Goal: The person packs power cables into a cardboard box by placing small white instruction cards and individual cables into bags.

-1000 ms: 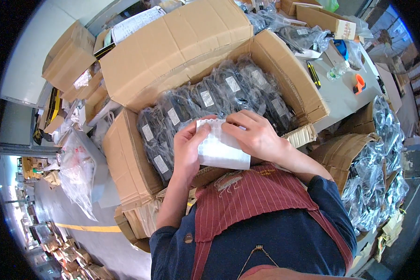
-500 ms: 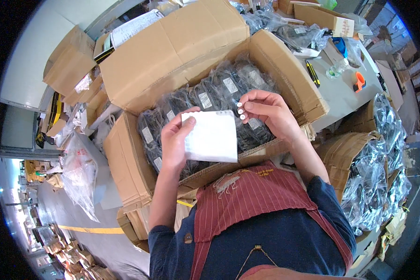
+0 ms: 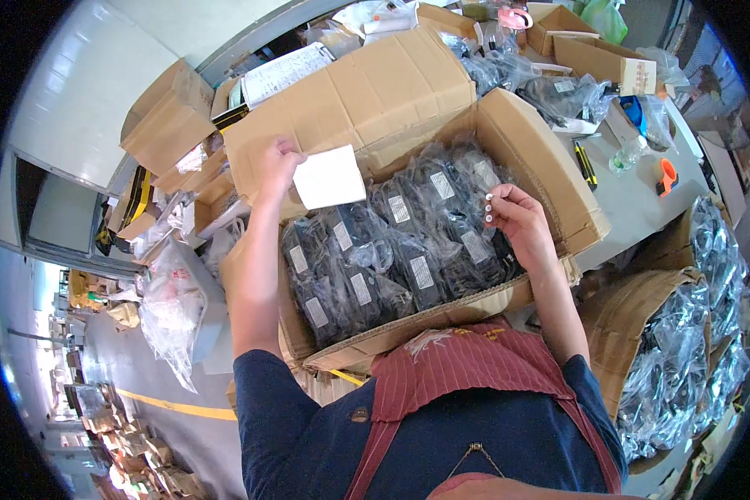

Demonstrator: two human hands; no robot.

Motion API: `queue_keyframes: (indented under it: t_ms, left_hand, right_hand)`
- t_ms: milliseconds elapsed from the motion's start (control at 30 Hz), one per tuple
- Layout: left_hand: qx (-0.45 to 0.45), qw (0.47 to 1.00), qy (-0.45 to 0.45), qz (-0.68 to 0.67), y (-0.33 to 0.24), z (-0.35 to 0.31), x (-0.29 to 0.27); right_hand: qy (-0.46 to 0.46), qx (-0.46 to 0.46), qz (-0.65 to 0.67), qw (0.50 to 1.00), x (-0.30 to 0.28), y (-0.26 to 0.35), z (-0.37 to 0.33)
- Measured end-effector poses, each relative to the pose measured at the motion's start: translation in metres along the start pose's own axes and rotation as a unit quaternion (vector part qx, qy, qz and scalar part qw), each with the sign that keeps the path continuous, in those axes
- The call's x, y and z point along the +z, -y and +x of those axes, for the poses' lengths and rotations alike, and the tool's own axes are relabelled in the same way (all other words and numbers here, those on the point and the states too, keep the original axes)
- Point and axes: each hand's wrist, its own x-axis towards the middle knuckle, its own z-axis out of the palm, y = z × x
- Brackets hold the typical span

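Observation:
My left hand (image 3: 278, 169) pinches a square white sheet (image 3: 331, 177) by its edge, over the raised left flap of a big cardboard box (image 3: 367, 96). Small round white stickers (image 3: 488, 208) sit in a row on the fingertips of my right hand (image 3: 525, 227). Its fingers are curled together above the right part of the box. Under both hands, the box holds rows of dark items in clear plastic bags (image 3: 417, 265). Several bags carry white rectangular labels (image 3: 399, 208).
To the right, a grey table (image 3: 621, 208) bears a yellow-black cutter (image 3: 585, 165), an orange ring-shaped tool (image 3: 666, 177) and a clear bottle (image 3: 627, 155). Another carton (image 3: 612, 333) with bagged items stands at lower right. Smaller boxes (image 3: 168, 108) sit at far left.
My left hand has carried the white sheet up and left, away from my right hand. My right hand stays over the box's right side with the stickers. The view has shifted, uncovering more bags.

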Motion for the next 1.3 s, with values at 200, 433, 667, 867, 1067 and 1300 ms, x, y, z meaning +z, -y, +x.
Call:
queue_keyframes:
  t_ms: [200, 433, 667, 867, 1067, 1300]
  left_hand:
    - [0.236, 0.924, -0.153, 0.258, -0.046, -0.042, 0.010]
    - [0.365, 0.904, 0.175, 0.136, -0.095, -0.144, 0.110]
    - [0.221, 0.945, 0.115, 0.211, -0.042, -0.092, 0.206]
    - [0.001, 0.939, 0.267, 0.216, -0.051, -0.050, 0.249]
    - [0.055, 0.963, 0.236, 0.121, -0.074, -0.057, 0.244]
    - [0.063, 0.936, 0.289, -0.193, -0.138, -0.096, 0.154]
  right_hand:
    - [-0.016, -0.035, -0.017, 0.999, -0.001, 0.000, 0.001]
    - [0.007, -0.080, 0.114, 0.990, -0.007, 0.002, 0.001]
    - [-0.049, -0.087, 0.169, 0.981, -0.021, 0.001, 0.004]
    - [-0.051, -0.082, 0.175, 0.980, -0.020, 0.003, 0.004]
    - [-0.038, -0.092, 0.193, 0.976, -0.024, 0.003, 0.005]
    - [-0.043, -0.115, 0.219, 0.968, -0.028, 0.005, 0.004]
